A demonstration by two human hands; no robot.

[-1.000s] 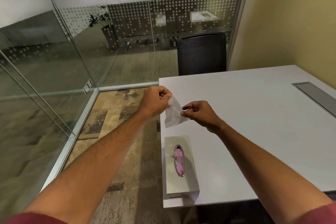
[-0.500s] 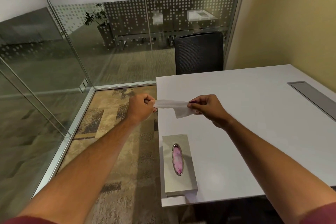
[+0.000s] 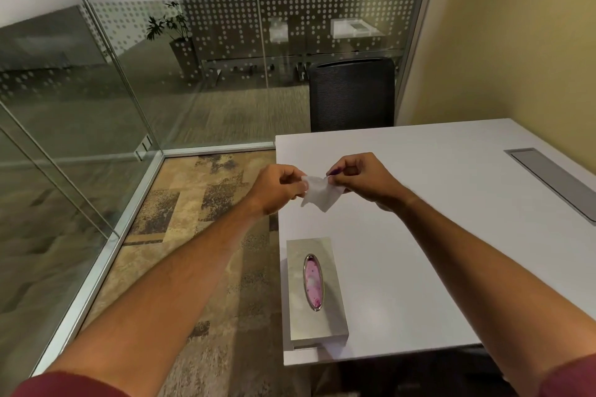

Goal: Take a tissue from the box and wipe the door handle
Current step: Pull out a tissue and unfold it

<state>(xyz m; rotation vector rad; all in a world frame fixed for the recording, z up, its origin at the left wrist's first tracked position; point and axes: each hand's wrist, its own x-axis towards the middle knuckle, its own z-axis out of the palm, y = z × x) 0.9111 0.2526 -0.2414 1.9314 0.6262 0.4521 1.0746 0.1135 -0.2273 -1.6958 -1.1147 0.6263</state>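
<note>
White table (image 3: 451, 203) bearing tissue box (image 3: 314, 293); beyond box, left hand (image 3: 279, 187) and right hand (image 3: 361, 177) pinching tissue (image 3: 321, 195).

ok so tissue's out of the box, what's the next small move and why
Probably let one hand take the tissue alone, bunched into a pad. Right now the left hand and right hand both pinch it above the table, beyond the tissue box. No door handle is clearly in view, so the person would then likely need to turn toward the door.
</note>
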